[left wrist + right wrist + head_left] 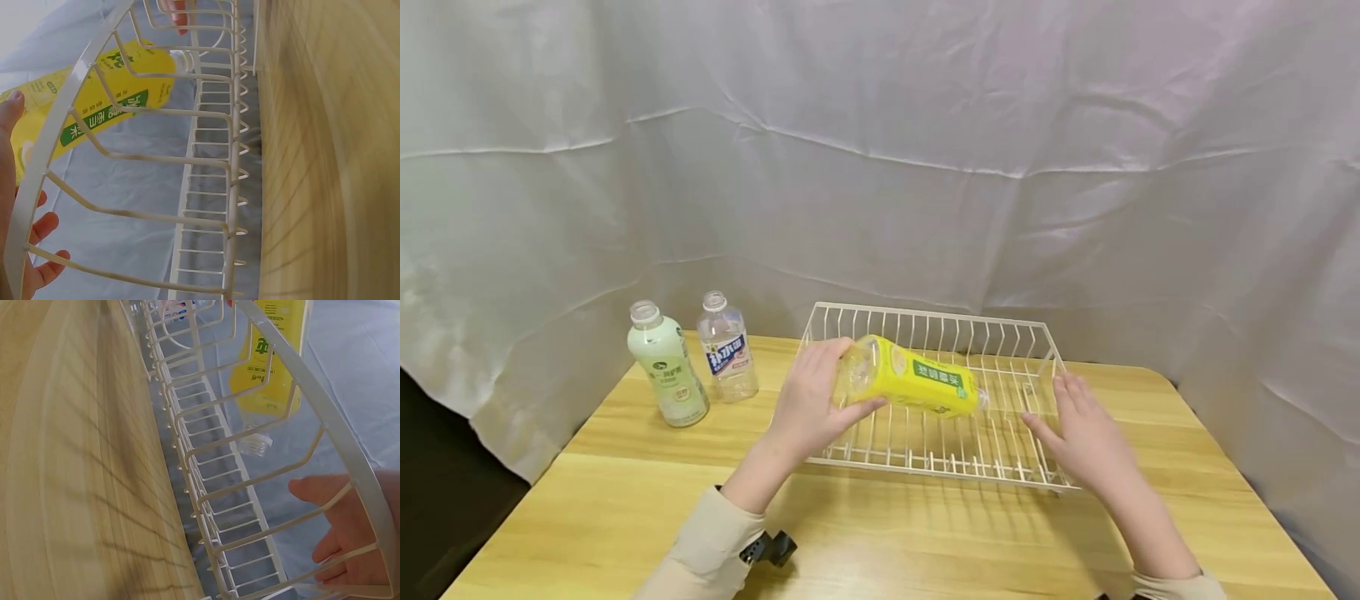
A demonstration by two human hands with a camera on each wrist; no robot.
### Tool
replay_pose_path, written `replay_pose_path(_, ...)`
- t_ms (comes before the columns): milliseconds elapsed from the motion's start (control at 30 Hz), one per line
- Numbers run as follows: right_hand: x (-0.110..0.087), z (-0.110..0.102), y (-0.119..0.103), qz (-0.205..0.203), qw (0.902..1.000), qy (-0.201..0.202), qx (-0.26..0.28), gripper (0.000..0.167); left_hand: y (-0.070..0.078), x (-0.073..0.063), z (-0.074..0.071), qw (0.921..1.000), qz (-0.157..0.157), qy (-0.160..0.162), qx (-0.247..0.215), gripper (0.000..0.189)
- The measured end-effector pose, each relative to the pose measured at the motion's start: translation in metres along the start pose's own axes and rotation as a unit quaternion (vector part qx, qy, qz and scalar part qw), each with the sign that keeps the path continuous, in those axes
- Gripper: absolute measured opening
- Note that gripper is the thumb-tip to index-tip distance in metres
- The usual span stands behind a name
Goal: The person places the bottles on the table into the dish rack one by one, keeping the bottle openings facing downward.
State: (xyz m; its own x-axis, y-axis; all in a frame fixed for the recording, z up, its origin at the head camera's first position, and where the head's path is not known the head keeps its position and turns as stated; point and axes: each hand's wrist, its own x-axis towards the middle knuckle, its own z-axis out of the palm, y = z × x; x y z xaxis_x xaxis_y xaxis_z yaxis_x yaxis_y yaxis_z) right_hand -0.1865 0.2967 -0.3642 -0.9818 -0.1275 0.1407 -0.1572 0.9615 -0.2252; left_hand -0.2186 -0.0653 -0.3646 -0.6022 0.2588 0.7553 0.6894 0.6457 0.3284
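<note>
A yellow-labelled plastic bottle (928,384) lies tilted on its side above the white wire rack (925,472), its capless neck pointing right. My left hand (812,396) grips the bottle by its clear base end, thumb on the near side. In the left wrist view the same bottle (106,94) shows behind the rack's wires. My right hand (1092,433) is at the rack's right end with fingers straight and thumb spread, holding nothing. The right wrist view has the bottle's neck (255,436) apart from the right hand (350,531).
To the left of the rack, a pale green bottle (668,367) and a clear bottle (727,350) with a blue and white label stand upright on the wooden table (625,517). A grey curtain (887,225) hangs behind and around the table.
</note>
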Motion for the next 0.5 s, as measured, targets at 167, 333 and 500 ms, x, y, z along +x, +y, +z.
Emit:
replay_pose_path(167, 0.0, 0.002, -0.003, 0.012, 0.9998, -0.011, 0.01, 0.089, 0.004, 0.006, -0.003, 0.9997, 0.007, 0.019, 0.012, 0.083)
replay_pose_path(333, 0.0, 0.0, -0.004, 0.014, 0.9998, -0.013, 0.011, 0.089, 0.014, 0.028, -0.006, 0.9993, 0.019, 0.017, 0.027, 0.081)
replay_pose_path(500, 0.0, -0.001, -0.004, 0.019, 0.9997, -0.015, 0.01, 0.089, 0.027, 0.059, -0.006, 0.9959, 0.042, 0.004, 0.08, 0.077)
